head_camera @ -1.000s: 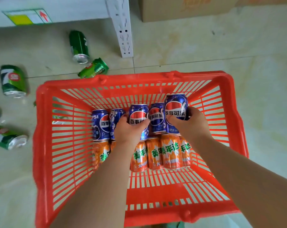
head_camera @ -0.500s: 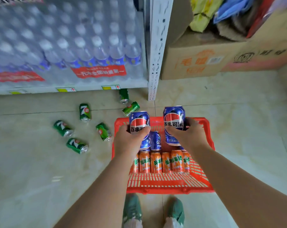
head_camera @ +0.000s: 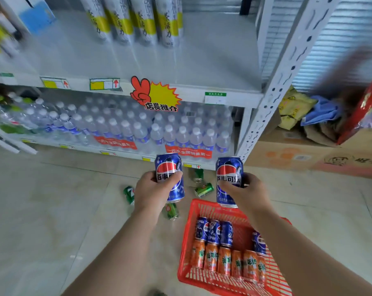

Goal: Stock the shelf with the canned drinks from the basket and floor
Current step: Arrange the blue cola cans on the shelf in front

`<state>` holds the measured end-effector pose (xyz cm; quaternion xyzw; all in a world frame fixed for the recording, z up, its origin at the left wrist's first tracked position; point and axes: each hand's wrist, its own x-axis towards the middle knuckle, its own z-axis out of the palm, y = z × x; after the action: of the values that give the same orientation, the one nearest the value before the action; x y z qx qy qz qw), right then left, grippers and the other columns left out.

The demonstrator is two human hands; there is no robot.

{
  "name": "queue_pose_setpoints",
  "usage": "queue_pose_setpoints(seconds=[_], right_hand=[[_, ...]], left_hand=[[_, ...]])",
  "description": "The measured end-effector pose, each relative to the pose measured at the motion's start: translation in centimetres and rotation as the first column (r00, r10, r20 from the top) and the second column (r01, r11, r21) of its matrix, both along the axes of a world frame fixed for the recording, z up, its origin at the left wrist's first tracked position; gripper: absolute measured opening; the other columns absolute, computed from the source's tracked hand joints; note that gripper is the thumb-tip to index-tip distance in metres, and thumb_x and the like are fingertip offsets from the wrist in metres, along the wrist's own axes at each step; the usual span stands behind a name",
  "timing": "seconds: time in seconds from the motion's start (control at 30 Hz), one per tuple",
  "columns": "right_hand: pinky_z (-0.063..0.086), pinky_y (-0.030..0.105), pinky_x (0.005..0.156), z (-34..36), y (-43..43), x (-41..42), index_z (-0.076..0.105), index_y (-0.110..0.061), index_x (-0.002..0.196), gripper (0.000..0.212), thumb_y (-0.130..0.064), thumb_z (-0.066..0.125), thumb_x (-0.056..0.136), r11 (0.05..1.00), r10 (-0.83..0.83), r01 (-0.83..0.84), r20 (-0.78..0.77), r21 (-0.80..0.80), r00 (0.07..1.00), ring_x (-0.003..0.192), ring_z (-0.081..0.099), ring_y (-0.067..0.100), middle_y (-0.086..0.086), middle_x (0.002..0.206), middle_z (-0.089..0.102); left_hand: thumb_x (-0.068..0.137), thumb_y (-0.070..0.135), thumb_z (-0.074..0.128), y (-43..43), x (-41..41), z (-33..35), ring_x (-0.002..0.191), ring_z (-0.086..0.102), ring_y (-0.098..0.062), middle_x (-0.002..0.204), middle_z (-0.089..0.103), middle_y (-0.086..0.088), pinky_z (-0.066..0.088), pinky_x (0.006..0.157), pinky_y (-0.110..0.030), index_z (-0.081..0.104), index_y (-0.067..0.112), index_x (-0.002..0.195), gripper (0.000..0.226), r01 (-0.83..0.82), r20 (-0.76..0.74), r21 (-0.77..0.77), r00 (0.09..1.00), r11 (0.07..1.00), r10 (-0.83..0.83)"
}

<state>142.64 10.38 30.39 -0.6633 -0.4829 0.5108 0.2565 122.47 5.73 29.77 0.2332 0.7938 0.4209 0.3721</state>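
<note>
While both hands are raised before the shelf [head_camera: 202, 82], each grips one upright blue can.
Left hand [head_camera: 153, 193] wraps left blue can [head_camera: 170, 176]; right hand [head_camera: 248, 194] wraps right blue can [head_camera: 229, 180]. Red basket [head_camera: 186, 248] on floor holds blue and orange cans [head_camera: 223, 263]; green cans [head_camera: 204, 190] lie beside it.

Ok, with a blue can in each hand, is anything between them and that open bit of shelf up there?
Nothing visible blocks it. The left hand and right hand hold blue cans below the upper shelf, whose front right is bare. Tall cans stand only at its back.
</note>
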Motion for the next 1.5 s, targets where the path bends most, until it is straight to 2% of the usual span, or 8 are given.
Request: queue_pose_setpoints(seconds=[0.13, 0.37, 0.53, 0.63, 0.77, 0.9, 1.2, 1.5], right_hand=[[0.059, 0.041, 0.071, 3.1, 0.4, -5.8, 0.059, -0.027, 0.081, 0.023, -0.025, 0.081, 0.071, 0.999, 0.035, -0.035, -0.003, 0.032, 0.999, 0.074, 0.070, 0.019, -0.002, 0.081, 0.070], [0.057, 0.030, 0.071, 9.1, 2.7, -17.8, 0.060, -0.025, 0.099, 0.035, -0.027, 0.081, 0.072, 0.995, 0.024, -0.017, -0.065, 0.094, 0.998, 0.082, 0.069, 0.014, -0.003, 0.090, 0.070], [0.050, 0.016, 0.056, 13.4, 4.7, -25.1, 0.062, -0.020, 0.103, 0.031, -0.022, 0.079, 0.076, 0.985, -0.025, 0.057, -0.191, 0.164, 0.981, 0.077, 0.068, 0.014, 0.000, 0.089, 0.071], [0.055, 0.024, 0.065, 14.9, 6.4, -28.0, 0.065, -0.023, 0.097, 0.026, -0.021, 0.079, 0.075, 0.981, -0.024, 0.062, -0.202, 0.186, 0.979, 0.080, 0.069, 0.019, 0.001, 0.087, 0.071], [0.057, 0.027, 0.068, 15.7, 9.3, -30.4, 0.066, -0.022, 0.099, 0.028, -0.017, 0.080, 0.075, 0.980, 0.016, 0.027, -0.212, 0.198, 0.977, 0.080, 0.070, 0.017, -0.001, 0.086, 0.072], [0.051, 0.015, 0.056, 15.5, 13.1, -31.9, 0.066, -0.020, 0.102, 0.030, -0.018, 0.080, 0.075, 0.974, 0.020, 0.025, -0.193, 0.226, 0.981, 0.076, 0.069, 0.012, -0.002, 0.085, 0.072], [0.049, 0.009, 0.051, 15.0, 21.0, -35.1, 0.064, -0.019, 0.104, 0.032, -0.013, 0.079, 0.076, 0.970, 0.058, -0.004, -0.218, 0.241, 0.974, 0.074, 0.067, 0.007, -0.003, 0.086, 0.071], [0.048, 0.011, 0.057, 13.3, 23.8, -38.8, 0.063, -0.022, 0.110, 0.042, -0.018, 0.081, 0.072, 0.958, 0.012, 0.032, -0.152, 0.286, 0.988, 0.078, 0.064, 0.004, -0.007, 0.090, 0.069]], left_hand=[[0.058, 0.049, 0.082, 0.0, -5.8, 3.1, 0.070, 0.067, -0.016, 0.076, 0.072, 0.001, 0.052, 0.062, -0.031, 0.070, 0.019, 0.082, 0.040, -0.025, 0.001, 0.034, 1.000, 0.999, 0.025], [0.068, 0.042, 0.080, 2.3, -17.9, 9.4, 0.078, 0.069, -0.014, 0.079, 0.073, 0.003, 0.051, 0.066, -0.028, 0.070, 0.019, 0.086, 0.031, 0.087, -0.027, 0.105, 0.996, 0.991, -0.085], [0.052, 0.059, 0.077, 5.4, -25.7, 13.6, 0.079, 0.070, -0.015, 0.080, 0.073, 0.004, 0.057, 0.078, -0.038, 0.070, 0.022, 0.085, 0.050, 0.125, -0.060, 0.127, 0.991, 0.984, -0.118], [0.045, 0.063, 0.074, 7.9, -29.1, 15.4, 0.079, 0.070, -0.017, 0.079, 0.073, 0.003, 0.057, 0.078, -0.039, 0.070, 0.022, 0.083, 0.056, 0.121, -0.075, 0.162, 0.991, 0.979, -0.110], [0.063, 0.047, 0.082, 12.0, -31.9, 17.2, 0.079, 0.070, -0.018, 0.079, 0.073, -0.001, 0.057, 0.077, -0.036, 0.069, 0.020, 0.076, 0.032, 0.110, -0.085, 0.197, 0.992, 0.974, -0.095], [0.067, 0.037, 0.082, 16.7, -33.9, 17.1, 0.080, 0.067, -0.013, 0.088, 0.072, 0.000, 0.050, 0.064, -0.025, 0.069, 0.018, 0.091, 0.033, 0.089, -0.097, 0.242, 0.993, 0.966, -0.067], [0.043, 0.056, 0.076, 25.3, -37.2, 13.9, 0.088, 0.068, -0.015, 0.096, 0.071, 0.006, 0.057, 0.082, -0.040, 0.063, 0.026, 0.106, 0.071, 0.158, -0.170, 0.227, 0.978, 0.961, -0.120], [0.056, 0.031, 0.087, 29.8, -38.6, 10.6, 0.094, 0.064, -0.017, 0.106, 0.067, 0.007, 0.052, 0.085, -0.034, 0.052, 0.025, 0.113, 0.067, 0.221, -0.217, 0.271, 0.962, 0.937, -0.164]])
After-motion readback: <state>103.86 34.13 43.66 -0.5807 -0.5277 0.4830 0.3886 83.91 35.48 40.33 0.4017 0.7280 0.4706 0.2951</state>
